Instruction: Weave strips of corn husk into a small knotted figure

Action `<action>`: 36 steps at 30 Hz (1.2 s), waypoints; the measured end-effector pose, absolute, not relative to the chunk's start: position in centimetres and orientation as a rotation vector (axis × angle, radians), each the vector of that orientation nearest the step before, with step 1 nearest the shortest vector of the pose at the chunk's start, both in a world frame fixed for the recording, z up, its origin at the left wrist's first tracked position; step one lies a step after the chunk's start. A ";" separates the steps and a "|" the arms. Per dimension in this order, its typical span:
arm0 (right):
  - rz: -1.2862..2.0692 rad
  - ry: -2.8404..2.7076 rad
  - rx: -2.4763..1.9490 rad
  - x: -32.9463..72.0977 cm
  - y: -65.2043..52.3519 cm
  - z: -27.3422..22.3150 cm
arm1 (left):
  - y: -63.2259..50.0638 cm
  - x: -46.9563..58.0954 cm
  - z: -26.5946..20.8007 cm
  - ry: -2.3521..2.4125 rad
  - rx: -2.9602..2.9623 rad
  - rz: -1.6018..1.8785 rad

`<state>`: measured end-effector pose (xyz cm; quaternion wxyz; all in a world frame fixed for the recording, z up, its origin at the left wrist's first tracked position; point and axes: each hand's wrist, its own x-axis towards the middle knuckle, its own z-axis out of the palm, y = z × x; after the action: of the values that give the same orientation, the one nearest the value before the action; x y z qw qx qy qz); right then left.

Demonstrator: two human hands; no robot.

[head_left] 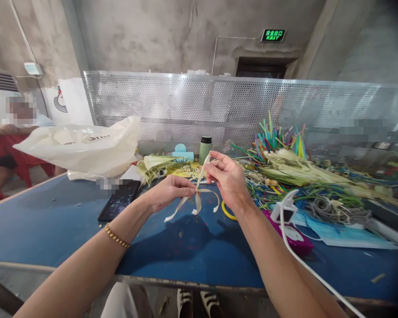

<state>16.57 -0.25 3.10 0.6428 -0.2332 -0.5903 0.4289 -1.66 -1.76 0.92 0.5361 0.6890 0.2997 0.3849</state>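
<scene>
Over the blue table (86, 238), both hands hold a small bundle of pale corn husk strips (198, 202). My left hand (169, 191) pinches the bundle where the strips meet, thumb and fingers pressed together. Several curled ends hang below that point, free of the tabletop as far as I can tell. Up and to the right, my right hand (228, 176) is closed on the upper tip of one strip, which stretches straight between the two hands. Beneath my right wrist, part of a yellow ring (228, 212) shows; the rest is hidden.
A white plastic bag (86, 141) and a dark tablet (119, 201) lie left. Behind are a green bottle (204, 148) and corn husks (298, 170). A charger (284, 212) with white cable sits on a purple box (298, 240) at right. A perforated metal screen (172, 106) stands behind.
</scene>
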 end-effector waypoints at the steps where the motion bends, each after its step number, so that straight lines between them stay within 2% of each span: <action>1: 0.988 -1.348 -0.525 16.7 -0.2 3.0 | -1.7 -1.7 0.9 0.708 1.635 0.916; 11: 1.230 -1.428 -0.434 16.6 0.2 3.9 | -1.3 -1.6 0.7 0.580 1.473 0.973; 14: 1.258 -1.413 -0.537 16.0 0.4 4.0 | -1.3 -1.5 0.6 0.570 1.462 0.957; 20: 0.854 -1.641 -1.149 16.4 1.6 2.5 | -0.5 -1.3 0.5 0.689 1.252 1.099; 26: 0.272 -1.828 -0.959 14.7 0.4 4.4 | 0.5 -1.7 0.1 0.975 1.200 1.299; 29: 0.150 -1.975 -1.011 13.0 0.3 4.4 | 0.6 -1.6 -0.2 0.999 1.353 1.377; 32: 0.236 -1.956 -1.013 12.5 1.3 2.9 | 0.5 -1.1 -0.5 0.981 1.522 1.433; 36: 0.647 -1.820 -0.773 13.3 2.6 1.4 | -0.1 -0.5 -0.6 1.037 1.655 1.326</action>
<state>13.34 2.64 1.38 0.5059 -0.3203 -0.7547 0.2683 -0.54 -0.07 -0.57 0.3806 0.6482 0.4063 0.5195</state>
